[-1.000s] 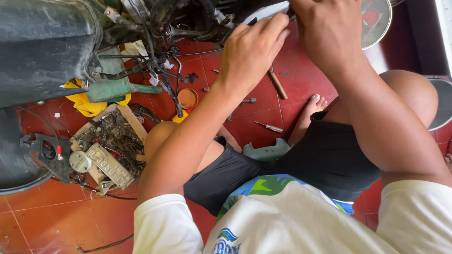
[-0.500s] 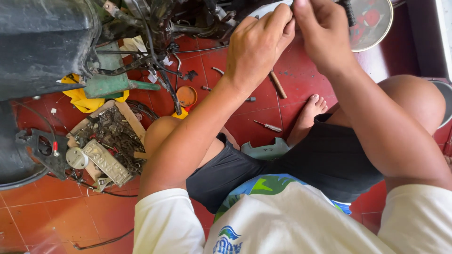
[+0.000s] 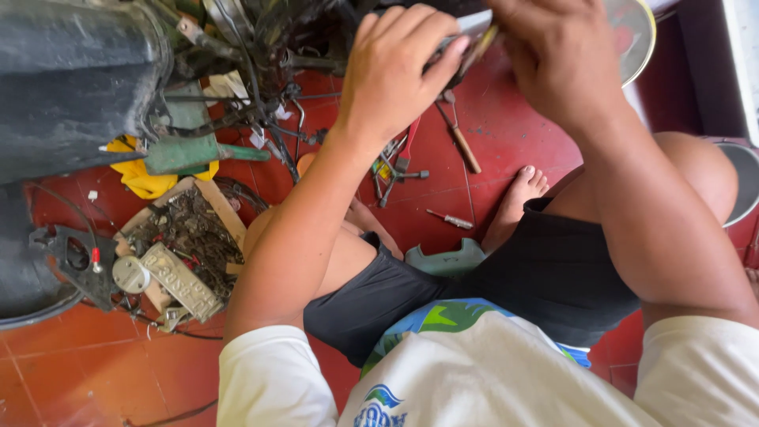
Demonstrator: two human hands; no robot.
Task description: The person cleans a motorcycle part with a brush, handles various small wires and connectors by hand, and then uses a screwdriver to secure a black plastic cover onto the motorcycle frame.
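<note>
From the head camera I see red floor tiles [image 3: 506,158] under both hands. My left hand [image 3: 395,67] curls its fingers against a thin wood-coloured tool [image 3: 480,49] that my right hand [image 3: 557,55] pinches, both hands close together. Below them lie a wooden-handled screwdriver [image 3: 461,142] and small bits. Left of the left hand sit a dark machine body [image 3: 71,79], yellow cloth [image 3: 142,178] and a tray of scrap [image 3: 186,237].

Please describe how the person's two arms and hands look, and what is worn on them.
Both arms are bare from the short cream-white T-shirt sleeves down. The left hand and right hand wear no gloves; no rings, watch or bracelet are visible.
</note>
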